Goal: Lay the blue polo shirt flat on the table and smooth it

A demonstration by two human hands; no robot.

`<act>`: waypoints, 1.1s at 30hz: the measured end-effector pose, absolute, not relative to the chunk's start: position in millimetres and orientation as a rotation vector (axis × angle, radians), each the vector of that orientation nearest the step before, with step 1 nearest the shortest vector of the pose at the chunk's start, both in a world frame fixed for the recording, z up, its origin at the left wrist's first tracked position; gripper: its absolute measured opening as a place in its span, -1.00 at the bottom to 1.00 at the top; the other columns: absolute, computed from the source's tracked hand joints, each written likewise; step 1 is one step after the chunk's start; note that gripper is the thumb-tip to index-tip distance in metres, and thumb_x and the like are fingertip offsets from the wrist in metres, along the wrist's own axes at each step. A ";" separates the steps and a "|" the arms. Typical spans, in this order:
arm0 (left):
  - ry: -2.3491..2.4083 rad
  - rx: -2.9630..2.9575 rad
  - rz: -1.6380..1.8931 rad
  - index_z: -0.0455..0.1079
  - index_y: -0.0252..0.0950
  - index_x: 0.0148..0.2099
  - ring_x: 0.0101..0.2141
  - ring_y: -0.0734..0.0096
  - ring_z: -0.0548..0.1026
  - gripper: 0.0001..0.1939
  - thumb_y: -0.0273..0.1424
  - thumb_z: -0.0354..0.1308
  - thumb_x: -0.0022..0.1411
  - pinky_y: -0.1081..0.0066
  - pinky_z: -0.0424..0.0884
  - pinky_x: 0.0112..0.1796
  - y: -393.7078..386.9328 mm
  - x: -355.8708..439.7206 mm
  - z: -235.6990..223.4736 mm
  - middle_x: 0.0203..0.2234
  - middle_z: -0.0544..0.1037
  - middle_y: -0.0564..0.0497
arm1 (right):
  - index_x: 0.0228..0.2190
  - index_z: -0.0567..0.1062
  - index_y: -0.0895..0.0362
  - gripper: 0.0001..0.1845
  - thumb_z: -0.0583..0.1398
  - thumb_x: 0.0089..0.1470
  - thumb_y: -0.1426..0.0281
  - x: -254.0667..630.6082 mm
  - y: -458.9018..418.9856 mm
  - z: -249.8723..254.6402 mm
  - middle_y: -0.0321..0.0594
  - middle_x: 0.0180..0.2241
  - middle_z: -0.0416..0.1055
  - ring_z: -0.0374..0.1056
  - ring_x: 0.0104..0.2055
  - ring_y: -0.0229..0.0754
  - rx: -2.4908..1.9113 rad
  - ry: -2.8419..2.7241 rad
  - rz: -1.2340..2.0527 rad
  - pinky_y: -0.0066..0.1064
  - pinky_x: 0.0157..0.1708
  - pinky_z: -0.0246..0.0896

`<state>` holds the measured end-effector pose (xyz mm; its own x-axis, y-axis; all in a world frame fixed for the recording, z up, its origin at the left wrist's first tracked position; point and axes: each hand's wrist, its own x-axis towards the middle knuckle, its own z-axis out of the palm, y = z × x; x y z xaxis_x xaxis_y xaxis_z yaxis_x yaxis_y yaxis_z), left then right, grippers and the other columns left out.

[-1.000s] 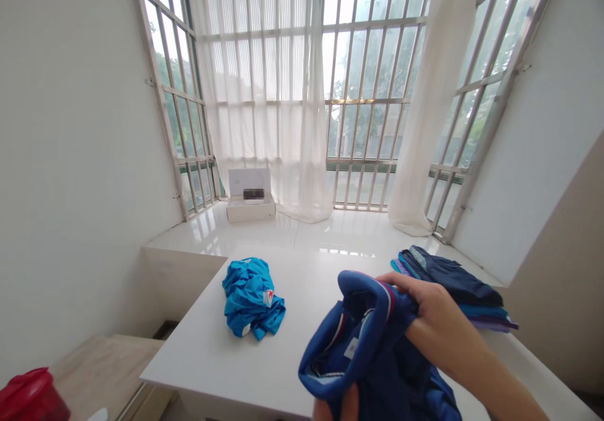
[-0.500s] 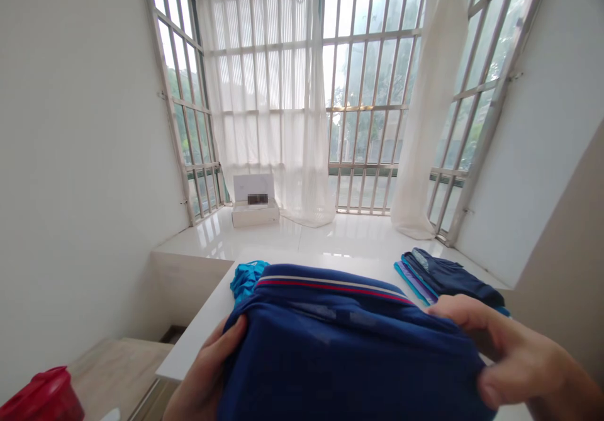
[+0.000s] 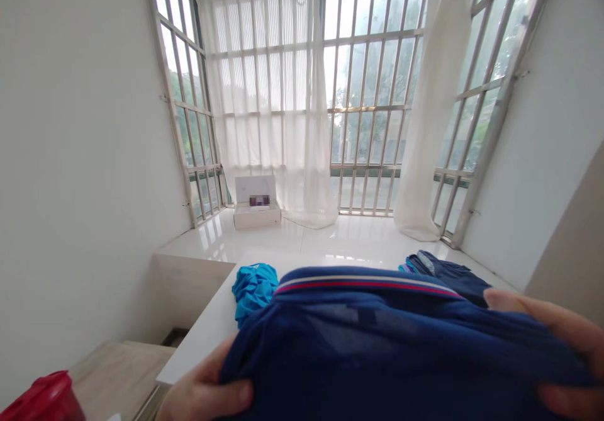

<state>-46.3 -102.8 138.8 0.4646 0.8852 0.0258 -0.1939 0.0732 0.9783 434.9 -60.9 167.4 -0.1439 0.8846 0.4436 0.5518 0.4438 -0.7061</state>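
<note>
A navy blue shirt (image 3: 377, 345) is stretched between my two hands, above the near part of the white table. Its collar, with white and red stripes, faces the window. My left hand (image 3: 207, 383) is closed on the shirt's left side, thumb on top. At the right, my right hand (image 3: 557, 339) grips the other side, partly blurred and cut off by the frame edge. A crumpled bright blue cloth (image 3: 255, 289) lies just beyond the shirt on the left. Behind my right hand sits a stack of folded clothes (image 3: 443, 270), navy on top, partly hidden by the shirt.
The white table (image 3: 193, 339) adjoins a glossy windowsill (image 3: 302, 245). An open white box (image 3: 257, 216) stands on the sill before sheer curtains (image 3: 302, 125) and barred windows. At the lower left are a red container (image 3: 44, 399) and a wooden surface (image 3: 117, 370).
My right hand has moved right, and the shirt is spread wider and flatter. More of the bright blue cloth shows, while the folded stack is more covered.
</note>
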 end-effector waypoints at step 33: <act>1.834 2.553 0.361 0.18 -0.32 0.33 0.26 0.04 0.18 -0.48 -0.30 -0.10 0.39 0.11 0.13 0.22 139.5 95.3 46.9 0.26 0.28 -0.24 | 0.08 0.46 0.18 -0.54 0.04 0.21 0.33 332.7 136.9 7.7 0.03 0.23 0.28 0.10 0.32 0.10 -1.765 -2.220 -0.239 -0.15 0.27 0.02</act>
<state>95.3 139.5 46.9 0.3020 0.9327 0.1971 0.9379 -0.3277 0.1138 332.7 136.9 7.7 -0.2042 0.9221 0.3286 0.9709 0.2336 -0.0523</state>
